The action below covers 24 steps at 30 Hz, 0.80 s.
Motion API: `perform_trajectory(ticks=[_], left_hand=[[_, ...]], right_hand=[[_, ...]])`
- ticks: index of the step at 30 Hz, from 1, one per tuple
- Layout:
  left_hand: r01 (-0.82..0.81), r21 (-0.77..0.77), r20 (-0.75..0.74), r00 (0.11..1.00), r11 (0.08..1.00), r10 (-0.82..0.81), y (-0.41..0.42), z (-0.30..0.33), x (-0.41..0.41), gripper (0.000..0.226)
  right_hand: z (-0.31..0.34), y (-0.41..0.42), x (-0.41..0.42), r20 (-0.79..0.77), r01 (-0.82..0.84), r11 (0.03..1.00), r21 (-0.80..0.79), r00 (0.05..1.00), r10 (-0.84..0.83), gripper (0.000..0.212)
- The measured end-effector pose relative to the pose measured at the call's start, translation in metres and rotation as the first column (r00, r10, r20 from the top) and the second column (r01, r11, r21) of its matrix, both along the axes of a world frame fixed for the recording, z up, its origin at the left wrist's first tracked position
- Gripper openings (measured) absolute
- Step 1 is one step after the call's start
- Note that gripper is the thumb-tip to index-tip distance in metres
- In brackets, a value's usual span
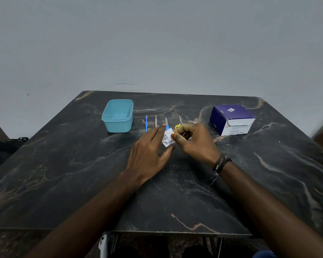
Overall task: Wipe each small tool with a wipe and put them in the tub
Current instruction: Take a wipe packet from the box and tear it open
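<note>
Thumb and forefinger of my right hand [193, 139] pinch the upper right edge of one small white printed wipe sachet [167, 138], held just above the dark marbled stone tabletop [175, 192]. My left hand [147, 153] meets the sachet from the other side, fingers nearly straight behind its left edge and thumb under its lower corner; I cannot tell whether it truly grips. Just beyond my hands I count four small tools in a row: one slim blue plastic pick [146, 122], one plain grey metal blade [156, 120], one grey blade with a blue handle [166, 123], and one pointed metal tool with a yellow grip [179, 122], partly hidden by my right fingers. One light blue rectangular plastic tub [117, 116] stands left of that row. One purple and white cardboard box [231, 119] sits well to the right. Dark cord bracelets [221, 162] circle my right wrist.
</note>
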<state>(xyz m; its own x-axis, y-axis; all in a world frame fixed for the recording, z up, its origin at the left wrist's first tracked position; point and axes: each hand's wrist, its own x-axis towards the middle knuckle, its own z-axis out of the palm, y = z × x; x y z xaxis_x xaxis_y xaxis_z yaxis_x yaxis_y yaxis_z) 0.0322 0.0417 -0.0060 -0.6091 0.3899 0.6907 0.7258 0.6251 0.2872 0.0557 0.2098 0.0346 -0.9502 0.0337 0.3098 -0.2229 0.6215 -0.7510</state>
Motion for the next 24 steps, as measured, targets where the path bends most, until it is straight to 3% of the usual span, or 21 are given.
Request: perform_trajectory(ticks=[4, 9, 13, 18, 21, 24], left_hand=[[-0.026, 0.07, 0.068, 0.997, 0.997, 0.021, -0.001, 0.002, 0.0, 0.063], [-0.067, 0.188, 0.107, 0.993, 0.98, 0.047, -0.003, 0.004, -0.003, 0.045], [-0.163, 0.319, 0.141, 0.982, 0.934, 0.123, -0.007, 0.003, -0.012, 0.03], [-0.222, 0.336, 0.194, 0.967, 0.915, 0.164, -0.01, 0.002, -0.019, 0.023], [-0.249, 0.31, 0.227, 0.957, 0.917, 0.183, -0.01, 0.001, -0.02, 0.023], [-0.289, 0.309, 0.269, 0.94, 0.906, 0.208, -0.011, 0.0, -0.022, 0.023]], right_hand=[[0.026, 0.023, -0.018, -0.032, 0.117, 0.982, 0.151, 0.993, -0.114, 0.012], [0.057, 0.066, -0.07, -0.13, 0.324, 0.835, 0.445, 0.946, -0.297, 0.01], [0.058, 0.083, -0.105, -0.181, 0.349, 0.52, 0.78, 0.921, -0.345, 0.014], [0.045, 0.082, -0.121, -0.159, 0.206, 0.157, 0.966, 0.95, -0.267, 0.021], [0.035, 0.079, -0.125, -0.133, 0.149, 0.039, 0.988, 0.954, -0.27, 0.014], [0.031, 0.076, -0.128, -0.108, 0.108, -0.018, 0.994, 0.954, -0.281, 0.01]])
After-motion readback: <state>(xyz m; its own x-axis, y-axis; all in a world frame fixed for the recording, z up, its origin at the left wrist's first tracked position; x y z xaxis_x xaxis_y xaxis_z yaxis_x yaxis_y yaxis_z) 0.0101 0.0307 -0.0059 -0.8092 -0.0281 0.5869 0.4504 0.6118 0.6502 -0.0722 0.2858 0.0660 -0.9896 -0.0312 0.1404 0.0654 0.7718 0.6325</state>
